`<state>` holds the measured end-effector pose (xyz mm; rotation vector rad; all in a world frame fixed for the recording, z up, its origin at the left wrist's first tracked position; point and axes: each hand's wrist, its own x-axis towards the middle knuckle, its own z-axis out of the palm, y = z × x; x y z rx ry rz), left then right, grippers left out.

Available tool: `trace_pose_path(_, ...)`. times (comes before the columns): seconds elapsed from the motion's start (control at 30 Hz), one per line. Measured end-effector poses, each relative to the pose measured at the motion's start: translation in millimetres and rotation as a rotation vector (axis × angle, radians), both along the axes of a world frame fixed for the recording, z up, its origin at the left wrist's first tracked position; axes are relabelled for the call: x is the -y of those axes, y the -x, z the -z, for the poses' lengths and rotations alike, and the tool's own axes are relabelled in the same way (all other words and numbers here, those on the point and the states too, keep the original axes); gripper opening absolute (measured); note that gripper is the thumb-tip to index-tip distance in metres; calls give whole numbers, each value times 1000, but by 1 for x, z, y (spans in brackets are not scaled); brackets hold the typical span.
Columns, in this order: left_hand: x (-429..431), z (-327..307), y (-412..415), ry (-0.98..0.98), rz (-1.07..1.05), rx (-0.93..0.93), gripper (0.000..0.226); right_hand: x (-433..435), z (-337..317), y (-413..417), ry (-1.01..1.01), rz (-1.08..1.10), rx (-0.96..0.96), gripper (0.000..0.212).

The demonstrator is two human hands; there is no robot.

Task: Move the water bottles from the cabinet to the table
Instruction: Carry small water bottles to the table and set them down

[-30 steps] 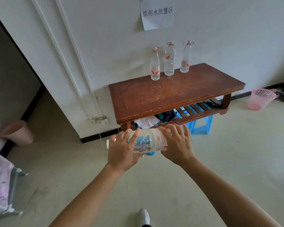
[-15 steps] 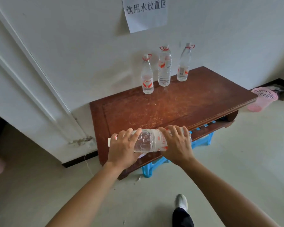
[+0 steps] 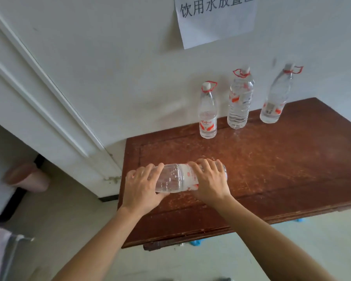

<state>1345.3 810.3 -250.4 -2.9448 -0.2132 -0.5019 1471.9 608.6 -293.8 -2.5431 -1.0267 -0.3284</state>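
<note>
Both hands are on one clear plastic water bottle (image 3: 175,178), held sideways, level over the front left part of the wooden table (image 3: 282,169). It's ribbed and see-through, with a white label carrying red print around its middle. The left hand (image 3: 142,188) wraps the neck end, fingers curled over the top and covering the cap. The right hand (image 3: 209,179) closes over the base end, fingers draped across it. Whether the bottle touches the tabletop, hard to tell from here.

At the back edge, against the white wall, three more bottles stand upright: a small one (image 3: 207,114), a bigger one (image 3: 240,100) just beside it, and a third (image 3: 276,96) further right, each with a red loop at the cap. Between that row and the held bottle the scratched brown top lies open, right across to the right side. The table's left edge sits just beside the left hand, a white door frame (image 3: 55,110) near it.
</note>
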Motion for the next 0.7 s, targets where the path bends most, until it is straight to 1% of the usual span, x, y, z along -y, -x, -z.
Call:
trace_pose_path(0.13,-31,6,-22,112,-172,21,97,-23,5,-36,7,-3,-23,78)
trace_pose_path(0.17,-39,7,-27,169,-224,29,101,-30,6,-44,34,0,-33,79)
trace_pose_path(0.2,-47,10,-32,278,-271,37,106,-36,6,-51,61,4,-39,80)
trace_pose_path(0.23,-57,16,-38,474,-319,30,110,-45,7,-59,93,4,-48,79)
trace_pose_path(0.3,-72,28,-53,996,-399,-13,120,-56,10,-73,144,7,-62,78)
trace_pose_path(0.33,-78,33,-62,1182,-420,-46,124,-61,12,-79,174,5,-64,78)
trace_pose_path(0.37,-84,41,-71,1262,-434,-52,125,-68,15,-85,196,8,-56,78)
trace_pose_path(0.4,-96,51,-82,1294,-433,-53,123,-80,19,-95,205,17,-51,78)
trace_pose_path(0.5,-113,59,-110,1274,-391,-17,112,-99,28,-111,207,85,-94,80)
trace_pose_path(0.6,-136,61,-138,1201,-336,-23,111,-119,37,-124,196,139,-153,80)
trace_pose_path(0.7,-154,49,-170,1088,-291,-9,109,-138,42,-142,130,178,-236,77)
